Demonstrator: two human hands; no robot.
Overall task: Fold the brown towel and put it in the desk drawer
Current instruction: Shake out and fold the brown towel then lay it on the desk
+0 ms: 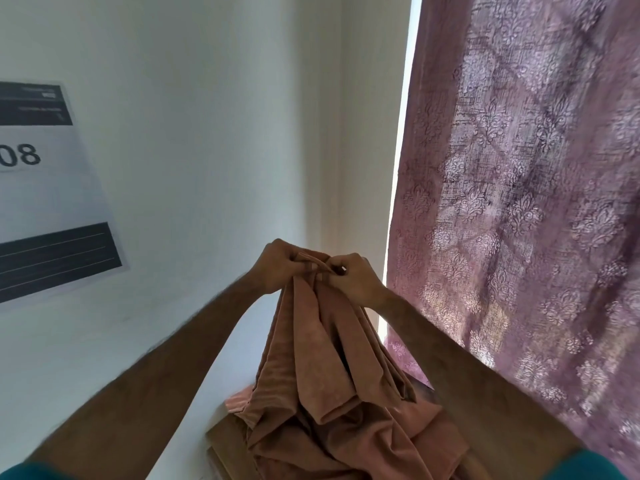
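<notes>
Teal sleeves [585,467] frame both hands: left hand [277,266] and right hand [353,277] pinch the brown towel [322,368] by its top edge, raised, its lower folds bunched on the table [227,441] beside a curtain [526,202].

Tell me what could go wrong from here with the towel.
1. Both hands, left and right, pinch the towel at one bunched spot; the edges may not line up, so the fold could come out crooked.
2. Its hanging end is heaped on the desk and may drag.
</notes>
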